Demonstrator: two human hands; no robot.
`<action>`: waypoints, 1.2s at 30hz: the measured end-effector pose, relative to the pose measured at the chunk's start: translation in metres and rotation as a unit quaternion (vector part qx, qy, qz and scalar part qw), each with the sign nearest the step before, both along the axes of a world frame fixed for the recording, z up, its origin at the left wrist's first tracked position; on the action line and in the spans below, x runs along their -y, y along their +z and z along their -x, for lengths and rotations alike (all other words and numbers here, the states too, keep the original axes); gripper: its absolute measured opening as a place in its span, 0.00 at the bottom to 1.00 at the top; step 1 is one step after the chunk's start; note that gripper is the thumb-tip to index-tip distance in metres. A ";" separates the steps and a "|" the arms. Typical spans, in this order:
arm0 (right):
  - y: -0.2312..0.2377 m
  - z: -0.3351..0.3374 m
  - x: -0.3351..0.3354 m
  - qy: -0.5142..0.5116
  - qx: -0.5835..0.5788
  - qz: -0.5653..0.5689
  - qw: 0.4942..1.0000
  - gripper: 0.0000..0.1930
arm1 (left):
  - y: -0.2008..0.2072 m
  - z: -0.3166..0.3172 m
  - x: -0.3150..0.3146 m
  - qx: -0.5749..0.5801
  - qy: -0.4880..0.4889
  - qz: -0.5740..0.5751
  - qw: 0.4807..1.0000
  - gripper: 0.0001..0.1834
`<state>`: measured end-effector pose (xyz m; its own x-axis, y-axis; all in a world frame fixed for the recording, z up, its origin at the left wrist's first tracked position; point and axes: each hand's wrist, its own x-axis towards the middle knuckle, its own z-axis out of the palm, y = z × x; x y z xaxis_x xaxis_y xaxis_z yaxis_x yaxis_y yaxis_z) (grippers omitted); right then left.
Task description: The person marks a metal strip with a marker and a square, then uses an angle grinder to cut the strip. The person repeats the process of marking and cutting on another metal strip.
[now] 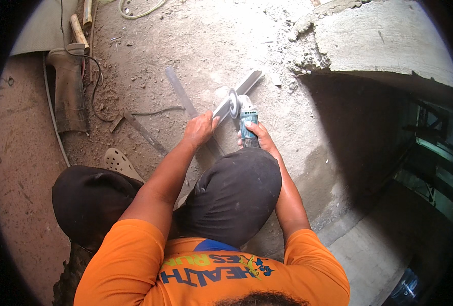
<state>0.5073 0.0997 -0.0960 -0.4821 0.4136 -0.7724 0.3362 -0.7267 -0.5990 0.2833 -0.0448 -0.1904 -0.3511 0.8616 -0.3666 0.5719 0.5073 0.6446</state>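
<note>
My right hand (263, 136) is wrapped round the teal body of an angle grinder (248, 120), just past my knee. Its round disc (233, 104) stands on edge against a pale metal channel (251, 80), touching it or very close; I cannot tell whether it spins. With closed fingers, my left hand (201, 128) grips the near end of this channel, left of the disc. A flat grey metal bar (178, 87) lies crosswise under the channel and my left hand, its lower part (214, 147) showing again near my knee.
A dark cable (165, 109) runs left over the dusty ground. Beyond my tan clog (118, 160) lie a metal strip (145, 132) and a brown rubber boot (69, 92). At the right, a broken concrete slab (389, 43) overhangs a dark shaded area.
</note>
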 end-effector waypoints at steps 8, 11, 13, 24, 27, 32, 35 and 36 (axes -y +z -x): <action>-0.002 0.002 -0.002 0.004 0.024 -0.007 1.000 0.31 | 0.002 0.002 -0.001 0.008 -0.010 0.014 1.000 0.26; -0.003 0.002 -0.002 0.009 0.029 -0.014 0.999 0.32 | 0.003 0.002 -0.001 0.009 -0.013 0.027 1.000 0.26; -0.004 0.001 -0.002 0.013 0.016 -0.019 1.000 0.32 | 0.004 0.002 -0.001 0.009 -0.012 0.023 1.000 0.26; -0.013 -0.003 0.000 0.012 -0.015 -0.001 1.000 0.31 | 0.007 0.002 -0.001 0.017 -0.005 0.015 1.000 0.25; -0.012 -0.004 0.001 0.006 -0.007 0.005 1.000 0.30 | 0.007 0.002 -0.001 0.014 -0.007 0.015 1.000 0.24; -0.010 -0.002 0.002 0.006 0.025 0.008 1.000 0.28 | 0.007 0.002 -0.001 0.019 -0.009 0.025 0.999 0.24; -0.012 -0.003 0.004 -0.007 0.032 0.023 0.999 0.27 | 0.006 0.001 0.000 0.014 -0.006 0.021 1.000 0.23; -0.013 -0.003 0.004 0.001 0.022 0.018 1.000 0.26 | 0.006 0.001 0.001 0.012 0.001 0.009 1.000 0.23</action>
<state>0.5102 0.0953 -0.1090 -0.4473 0.3843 -0.8076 0.3630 -0.7472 -0.5567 0.2827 -0.0455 -0.1845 -0.3428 0.8546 -0.3901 0.5555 0.5193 0.6495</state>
